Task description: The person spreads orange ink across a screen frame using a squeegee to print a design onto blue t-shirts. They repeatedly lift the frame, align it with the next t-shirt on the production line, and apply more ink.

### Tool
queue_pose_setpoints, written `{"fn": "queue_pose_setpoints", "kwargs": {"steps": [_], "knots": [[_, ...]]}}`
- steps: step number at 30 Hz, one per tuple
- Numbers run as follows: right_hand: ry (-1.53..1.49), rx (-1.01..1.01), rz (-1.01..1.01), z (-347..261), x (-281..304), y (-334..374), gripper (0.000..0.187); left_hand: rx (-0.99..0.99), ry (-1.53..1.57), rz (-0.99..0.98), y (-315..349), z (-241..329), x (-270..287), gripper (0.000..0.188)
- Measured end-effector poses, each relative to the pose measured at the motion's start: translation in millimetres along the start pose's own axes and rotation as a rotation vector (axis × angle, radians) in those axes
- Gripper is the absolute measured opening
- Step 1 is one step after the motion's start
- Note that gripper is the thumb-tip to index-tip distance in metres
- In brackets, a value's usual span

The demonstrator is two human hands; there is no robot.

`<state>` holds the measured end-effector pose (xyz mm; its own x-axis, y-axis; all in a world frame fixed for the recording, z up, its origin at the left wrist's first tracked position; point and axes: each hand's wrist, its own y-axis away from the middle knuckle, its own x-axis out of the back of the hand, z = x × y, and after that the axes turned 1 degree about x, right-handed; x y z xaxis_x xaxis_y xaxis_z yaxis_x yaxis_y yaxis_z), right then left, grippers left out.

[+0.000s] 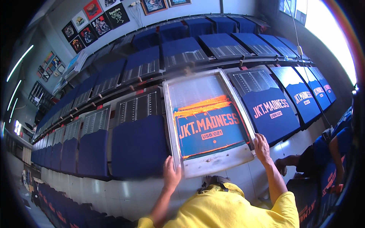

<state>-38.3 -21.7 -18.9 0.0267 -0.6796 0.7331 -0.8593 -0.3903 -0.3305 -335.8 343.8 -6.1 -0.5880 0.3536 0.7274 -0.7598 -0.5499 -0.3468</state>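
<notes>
A screen printing frame [232, 161] with pale metal sides lies tilted over a board in front of me. Orange ink [203, 106] is smeared across its mesh above orange block lettering, with more along the lower edge. My left hand [173, 173] grips the frame's near left corner, fingers up along the side. At the near right corner, my right hand [262, 147] is closed on the side bar. Just left of the frame, a plain navy fabric piece [138, 146] covers a board; to the right lies a navy piece with printed orange lettering [266, 114].
Rows of boards with navy fabric [182, 53] stretch behind and to both sides. At the right, another person [323, 155] in dark clothes is beside printed fabric. Pale floor tiles [125, 190] show below. A cord [299, 49] hangs at the upper right.
</notes>
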Motion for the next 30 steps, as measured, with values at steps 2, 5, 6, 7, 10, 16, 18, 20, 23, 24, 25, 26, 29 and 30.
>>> {"fn": "queue_pose_setpoints", "kwargs": {"steps": [2, 5, 6, 7, 10, 16, 18, 20, 23, 24, 25, 26, 29, 30], "knots": [[-0.004, -0.208, 0.014, 24.9, -18.5, -11.0, 0.033, 0.101, -0.077, 0.005, -4.2, -11.5, -2.7, 0.045], [-0.266, -0.431, 0.004, 70.1, -48.4, -23.0, 0.025, 0.217, -0.100, -0.064, -10.4, -16.1, -4.1, 0.033], [-0.314, -0.413, 0.025, 78.1, -56.8, -24.4, 0.023, 0.233, -0.108, -0.068, -11.6, -16.4, -4.9, 0.033], [-0.355, -0.400, 0.045, 82.8, -60.5, -24.6, 0.020, 0.250, -0.113, -0.077, -11.7, -16.3, -7.6, 0.032], [-0.440, -0.408, 0.111, 86.7, -72.1, -22.5, 0.014, 0.238, -0.124, -0.044, -11.1, -18.9, -14.1, 0.026], [-0.406, -0.437, 0.170, 63.0, -63.4, -25.7, 0.014, 0.287, -0.092, -0.022, -16.1, -28.2, -20.2, 0.019], [-0.399, -0.425, 0.177, 65.6, -64.3, -25.9, 0.015, 0.287, -0.099, -0.010, -18.0, -29.9, -22.1, 0.019], [-0.434, -0.430, 0.181, 62.0, -65.3, -29.5, 0.015, 0.307, -0.114, 0.000, -21.2, -27.4, -21.2, 0.018], [-0.348, -0.432, 0.172, 61.2, -67.0, -34.0, 0.020, 0.357, -0.181, -0.079, -26.3, -19.2, -16.9, 0.022], [-0.312, -0.428, 0.171, 59.7, -67.2, -36.5, 0.021, 0.376, -0.192, -0.079, -28.6, -17.2, -17.5, 0.023], [-0.292, -0.480, 0.110, 55.5, -64.4, -40.0, 0.025, 0.400, -0.206, -0.079, -27.7, -15.7, -16.8, 0.023], [-0.274, -0.483, 0.109, 52.7, -63.6, -42.0, 0.026, 0.420, -0.217, -0.072, -29.1, -14.2, -16.8, 0.024], [-0.238, -0.495, 0.098, 54.4, -64.4, -41.7, 0.028, 0.516, -0.257, -0.177, -42.1, 3.5, -11.3, 0.025], [-0.213, -0.467, 0.124, 59.1, -66.6, -40.6, 0.027, 0.551, -0.269, -0.220, -45.0, 8.9, -9.8, 0.025]]}}
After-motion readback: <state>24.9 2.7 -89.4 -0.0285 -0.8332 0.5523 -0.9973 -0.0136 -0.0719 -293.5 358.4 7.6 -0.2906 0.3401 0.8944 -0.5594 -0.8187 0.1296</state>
